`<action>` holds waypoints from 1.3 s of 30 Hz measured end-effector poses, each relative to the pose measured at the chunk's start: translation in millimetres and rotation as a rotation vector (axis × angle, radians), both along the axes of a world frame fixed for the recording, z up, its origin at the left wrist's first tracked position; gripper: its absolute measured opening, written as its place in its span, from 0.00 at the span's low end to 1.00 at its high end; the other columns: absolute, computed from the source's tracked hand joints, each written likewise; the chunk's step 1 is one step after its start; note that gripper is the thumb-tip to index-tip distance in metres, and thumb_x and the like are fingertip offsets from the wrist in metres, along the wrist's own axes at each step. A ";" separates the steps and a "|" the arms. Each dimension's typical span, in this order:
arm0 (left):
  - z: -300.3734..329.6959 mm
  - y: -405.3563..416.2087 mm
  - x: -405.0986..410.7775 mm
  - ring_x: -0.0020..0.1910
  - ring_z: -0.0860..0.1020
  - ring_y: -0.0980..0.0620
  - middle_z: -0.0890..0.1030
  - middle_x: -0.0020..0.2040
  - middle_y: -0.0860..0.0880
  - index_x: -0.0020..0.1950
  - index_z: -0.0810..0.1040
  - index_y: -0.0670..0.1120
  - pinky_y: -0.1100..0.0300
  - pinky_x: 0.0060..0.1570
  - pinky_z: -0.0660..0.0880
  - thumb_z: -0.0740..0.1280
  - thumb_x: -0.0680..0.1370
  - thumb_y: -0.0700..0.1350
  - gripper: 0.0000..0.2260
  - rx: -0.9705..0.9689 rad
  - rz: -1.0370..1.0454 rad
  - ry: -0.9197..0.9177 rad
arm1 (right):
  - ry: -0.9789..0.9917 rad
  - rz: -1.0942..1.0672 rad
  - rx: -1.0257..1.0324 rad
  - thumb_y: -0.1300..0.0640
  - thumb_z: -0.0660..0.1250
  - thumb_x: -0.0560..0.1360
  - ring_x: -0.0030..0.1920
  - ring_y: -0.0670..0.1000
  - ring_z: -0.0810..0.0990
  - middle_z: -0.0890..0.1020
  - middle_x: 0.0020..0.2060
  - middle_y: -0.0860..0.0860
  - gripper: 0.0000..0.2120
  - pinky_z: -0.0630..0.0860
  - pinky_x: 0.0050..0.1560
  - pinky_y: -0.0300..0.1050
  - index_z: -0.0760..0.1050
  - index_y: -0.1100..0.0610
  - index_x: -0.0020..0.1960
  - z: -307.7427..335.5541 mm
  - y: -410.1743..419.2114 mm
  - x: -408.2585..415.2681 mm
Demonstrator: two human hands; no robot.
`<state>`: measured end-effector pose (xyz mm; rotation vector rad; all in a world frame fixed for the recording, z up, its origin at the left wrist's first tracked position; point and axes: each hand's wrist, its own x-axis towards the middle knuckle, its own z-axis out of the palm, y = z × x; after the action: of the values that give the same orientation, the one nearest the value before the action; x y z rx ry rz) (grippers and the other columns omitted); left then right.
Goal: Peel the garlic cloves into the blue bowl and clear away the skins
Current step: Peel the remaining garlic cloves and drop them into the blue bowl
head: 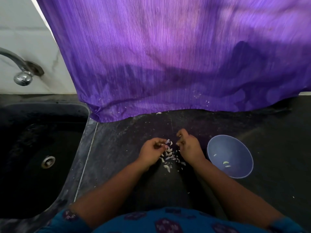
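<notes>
Both hands, left hand (152, 148) and right hand (188, 144), have curled fingers pinching garlic (168, 142) mid-worktop (117, 148); loose skins (168, 158) may scatter toward the blue bowl (217, 145).

Head camera looks steeply down, close over the dark counter (127, 148)

Both hands are down on the dark counter (117, 140), left hand (152, 151) and right hand (189, 146) curled over a little pile of garlic skins (169, 154). Blue bowl (235, 147) sits just right, few peeled cloves (225, 163) inside. Black sink (42, 148) off left, purple curtain (168, 56) behind.
</notes>
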<state>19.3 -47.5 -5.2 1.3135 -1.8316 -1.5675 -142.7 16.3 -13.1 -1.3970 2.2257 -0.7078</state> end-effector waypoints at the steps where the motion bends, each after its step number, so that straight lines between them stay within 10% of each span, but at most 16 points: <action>1: -0.3 0.5 -0.2 0.46 0.81 0.55 0.84 0.47 0.50 0.56 0.81 0.47 0.64 0.48 0.77 0.71 0.76 0.42 0.10 -0.009 -0.003 -0.002 | -0.080 -0.052 -0.013 0.65 0.69 0.73 0.40 0.47 0.80 0.81 0.37 0.49 0.14 0.75 0.42 0.40 0.72 0.53 0.54 1.1 2.9 1.5; 9: 16.0 9.1 -5.3 0.42 0.81 0.56 0.84 0.44 0.47 0.52 0.83 0.40 0.62 0.46 0.78 0.70 0.76 0.38 0.06 0.043 0.077 0.254 | -1.339 -0.445 -0.155 0.68 0.68 0.75 0.42 0.49 0.84 0.85 0.41 0.57 0.04 0.79 0.40 0.37 0.80 0.63 0.48 35.5 10.3 32.1; 18: 28.5 17.0 -8.0 0.35 0.77 0.56 0.80 0.38 0.46 0.49 0.78 0.39 0.67 0.35 0.75 0.62 0.80 0.35 0.05 0.188 0.162 0.319 | -0.702 -0.202 -0.183 0.62 0.74 0.71 0.42 0.48 0.85 0.86 0.38 0.50 0.07 0.80 0.48 0.42 0.80 0.55 0.48 45.1 19.3 39.5; 29: 26.6 10.0 -2.0 0.27 0.80 0.53 0.83 0.33 0.42 0.39 0.80 0.40 0.64 0.27 0.75 0.74 0.72 0.38 0.05 0.160 0.296 0.159 | -0.852 -0.225 -0.276 0.64 0.73 0.72 0.40 0.51 0.84 0.86 0.39 0.56 0.06 0.79 0.43 0.42 0.82 0.57 0.48 40.2 16.6 39.6; 33: 21.7 9.9 -1.3 0.26 0.79 0.53 0.82 0.29 0.45 0.33 0.78 0.44 0.59 0.32 0.77 0.72 0.75 0.47 0.12 0.033 0.325 0.034 | -0.826 -0.228 -0.275 0.61 0.73 0.73 0.38 0.50 0.83 0.85 0.38 0.56 0.03 0.78 0.41 0.41 0.82 0.60 0.46 38.4 14.7 36.4; 39: 27.2 12.6 -8.7 0.49 0.82 0.48 0.83 0.50 0.46 0.57 0.77 0.47 0.52 0.54 0.79 0.63 0.79 0.37 0.09 0.184 0.136 0.095 | -0.622 -0.187 -0.221 0.60 0.72 0.74 0.44 0.50 0.83 0.84 0.39 0.50 0.04 0.79 0.49 0.46 0.81 0.52 0.43 34.1 9.5 31.0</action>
<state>10.6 -34.9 22.0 1.3855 -1.5383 -1.7265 -111.7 25.8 21.0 -0.8871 1.8236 -1.2831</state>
